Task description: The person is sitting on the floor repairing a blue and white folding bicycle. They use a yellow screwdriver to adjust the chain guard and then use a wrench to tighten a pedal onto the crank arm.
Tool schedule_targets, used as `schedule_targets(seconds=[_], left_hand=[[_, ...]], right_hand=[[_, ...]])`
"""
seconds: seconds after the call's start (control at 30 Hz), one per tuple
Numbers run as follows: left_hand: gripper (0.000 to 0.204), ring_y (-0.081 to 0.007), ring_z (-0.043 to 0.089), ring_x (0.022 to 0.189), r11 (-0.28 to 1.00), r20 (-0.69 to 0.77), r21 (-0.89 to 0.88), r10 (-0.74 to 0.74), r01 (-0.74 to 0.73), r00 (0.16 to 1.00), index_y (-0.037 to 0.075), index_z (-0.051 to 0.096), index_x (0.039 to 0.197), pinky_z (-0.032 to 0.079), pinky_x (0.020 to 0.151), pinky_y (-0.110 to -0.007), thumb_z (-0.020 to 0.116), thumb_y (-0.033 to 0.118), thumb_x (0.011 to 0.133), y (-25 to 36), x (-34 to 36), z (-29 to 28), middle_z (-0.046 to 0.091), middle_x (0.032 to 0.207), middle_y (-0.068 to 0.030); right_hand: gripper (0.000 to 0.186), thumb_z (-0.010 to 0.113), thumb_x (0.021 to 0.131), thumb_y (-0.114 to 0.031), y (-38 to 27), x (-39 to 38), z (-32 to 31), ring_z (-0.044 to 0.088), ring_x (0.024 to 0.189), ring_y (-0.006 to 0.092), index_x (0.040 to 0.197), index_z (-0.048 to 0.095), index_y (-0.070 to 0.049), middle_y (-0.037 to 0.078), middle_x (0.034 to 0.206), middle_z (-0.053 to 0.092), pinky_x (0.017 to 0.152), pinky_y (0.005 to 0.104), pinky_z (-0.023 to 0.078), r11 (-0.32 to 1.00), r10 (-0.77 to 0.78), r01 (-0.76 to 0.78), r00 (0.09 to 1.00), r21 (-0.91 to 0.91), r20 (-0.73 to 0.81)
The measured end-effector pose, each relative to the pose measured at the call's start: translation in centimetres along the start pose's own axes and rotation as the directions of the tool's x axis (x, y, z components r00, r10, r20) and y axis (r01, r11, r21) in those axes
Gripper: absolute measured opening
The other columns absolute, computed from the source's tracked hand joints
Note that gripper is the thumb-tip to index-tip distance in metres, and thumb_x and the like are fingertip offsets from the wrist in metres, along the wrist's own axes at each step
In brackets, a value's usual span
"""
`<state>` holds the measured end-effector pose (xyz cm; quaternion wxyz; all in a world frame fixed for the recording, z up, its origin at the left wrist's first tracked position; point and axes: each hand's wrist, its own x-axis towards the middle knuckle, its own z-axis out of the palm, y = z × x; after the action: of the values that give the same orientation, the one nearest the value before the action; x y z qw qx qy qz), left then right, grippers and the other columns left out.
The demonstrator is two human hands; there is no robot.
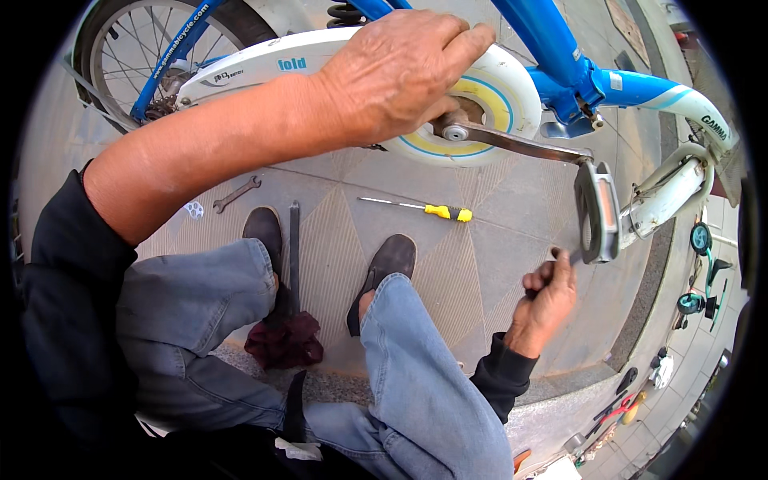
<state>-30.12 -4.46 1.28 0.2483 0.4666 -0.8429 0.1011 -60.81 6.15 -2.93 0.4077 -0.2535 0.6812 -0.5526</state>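
Crank arm (pixel 520 146) remains mounted; left hand (pixel 400 72) clasps its hub (pixel 454 128), right hand (pixel 548 292) pinches a tool (pixel 570 258) at the pedal (pixel 598 212).

My left hand (pixel 400 72) rests on a glossy white plastic chain guard (pixel 496 88) beside the dull grey metal crank arm (pixel 520 144). The blue frame (pixel 552 40) is shiny painted metal. The paving (pixel 480 264) looks matt and ribbed.

bright even daylight, fisheye-bent dark edges
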Motion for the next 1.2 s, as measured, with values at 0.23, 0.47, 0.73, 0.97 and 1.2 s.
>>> schedule_targets(seconds=[0.23, 0.47, 0.73, 0.97, 1.2], left_hand=[[0.073, -0.036, 0.053, 0.102, 0.993, -0.017, -0.114, 0.023, -0.024, 1.0, -0.009, 0.042, 0.127, 0.042, 0.089, -0.044, 0.073, 0.032, 0.075, 0.6, 0.0, -1.3, 0.049, 0.114, -0.0244], [0.087, -0.0349, 0.049, 0.113, 0.997, 0.012, 0.071, -0.031, 0.03, 0.999, -0.006, 0.036, 0.134, 0.036, 0.1, -0.046, 0.078, 0.035, 0.07, 1.5, -0.1, -0.7, 0.048, 0.121, -0.0233], [0.093, -0.0333, 0.049, 0.117, 0.993, -0.017, 0.083, -0.085, 0.086, 0.996, 0.001, 0.034, 0.14, 0.036, 0.105, -0.046, 0.082, 0.029, 0.066, 2.4, -0.8, 0.3, 0.047, 0.127, -0.0217], [0.091, -0.0346, 0.047, 0.121, 0.994, 0.024, 0.102, -0.041, 0.038, 0.999, 0.003, 0.033, 0.142, 0.035, 0.106, -0.046, 0.081, 0.025, 0.068, 1.4, -0.8, -0.4, 0.047, 0.13, -0.0213], [0.089, -0.0355, 0.046, 0.123, 0.994, 0.044, 0.098, -0.046, 0.041, 0.998, 0.007, 0.031, 0.144, 0.034, 0.108, -0.046, 0.078, 0.02, 0.071, 1.4, -1.0, 0.5, 0.045, 0.132, -0.0215]], right_hand=[[0.02, 0.062, 0.093, -0.021, 2.8, -4.3, 4.3, 0.045, 0.049, 0.0052, 0.086, 0.061, -0.002, 0.0, 0.064, 0.052, 0.043, 0.0208, 0.037, 0.962, 0.235, -0.155, 0.888, -0.224, 0.395], [0.02, 0.063, 0.092, -0.02, 2.8, -5.5, 6.0, 0.045, 0.049, 0.0047, 0.085, 0.06, -0.002, 0.001, 0.064, 0.054, 0.043, 0.0203, 0.037, 0.943, 0.292, -0.178, 0.85, -0.283, 0.439], [0.019, 0.062, 0.093, -0.02, 2.9, -4.6, 4.6, 0.044, 0.048, 0.0053, 0.084, 0.059, -0.003, 0.0, 0.064, 0.052, 0.043, 0.0212, 0.039, 0.97, 0.231, -0.187, 0.911, -0.156, 0.342], [0.02, 0.06, 0.094, -0.02, 1.4, -2.7, 2.6, 0.043, 0.047, 0.0061, 0.093, 0.06, 0.0, 0.0, 0.063, 0.05, 0.041, 0.0217, 0.037, 0.989, 0.142, -0.132, 0.973, -0.068, 0.182], [0.034, 0.059, 0.094, -0.038, -8.1, 5.2, -1.5, 0.045, 0.057, 0.0076, 0.094, 0.058, -0.005, 0.003, 0.074, 0.056, 0.05, 0.0214, 0.036, 0.936, -0.35, 0.346, 0.907, 0.06, 0.233]])
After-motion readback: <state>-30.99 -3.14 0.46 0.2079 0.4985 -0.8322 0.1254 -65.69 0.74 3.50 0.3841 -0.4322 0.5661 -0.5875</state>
